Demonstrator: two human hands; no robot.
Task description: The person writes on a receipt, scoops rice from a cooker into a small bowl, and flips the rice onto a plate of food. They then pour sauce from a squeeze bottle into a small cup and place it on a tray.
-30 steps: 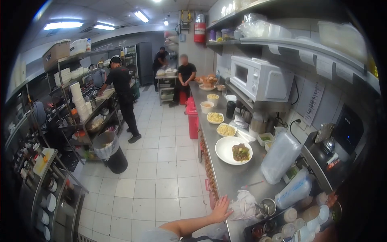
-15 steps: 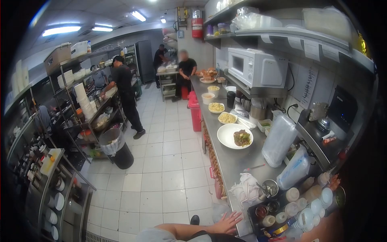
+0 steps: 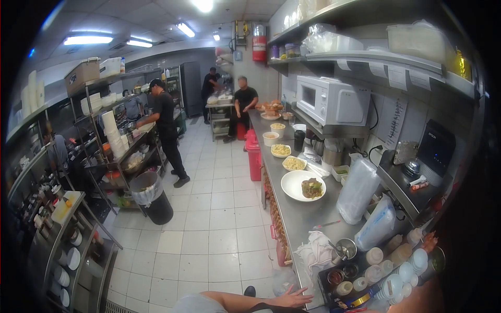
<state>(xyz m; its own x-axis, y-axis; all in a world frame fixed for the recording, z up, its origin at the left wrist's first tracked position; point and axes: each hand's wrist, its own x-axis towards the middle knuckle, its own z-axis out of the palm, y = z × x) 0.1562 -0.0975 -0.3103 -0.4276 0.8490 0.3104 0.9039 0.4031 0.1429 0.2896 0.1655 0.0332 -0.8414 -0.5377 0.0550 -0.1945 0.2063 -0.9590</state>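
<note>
Steel counter (image 3: pixel 327 209) runs down the right half of the frame, and the left hand (image 3: pixel 292 299) is by its near edge at bottom centre, fingers spread, clamped on nothing; whether it touches the metal, I cannot tell. Place and state of the right hand cannot be made out at the dim lower right. Crumpled white cloth (image 3: pixel 317 250) lies on the counter, above the left hand in the frame and apart from it. Just right of the cloth is a metal container (image 3: pixel 346 247); below that, a crowd of bottles (image 3: pixel 374 255). Farther up, well apart from the left hand, a white plate (image 3: pixel 291 187) bears food (image 3: pixel 312 188).
</note>
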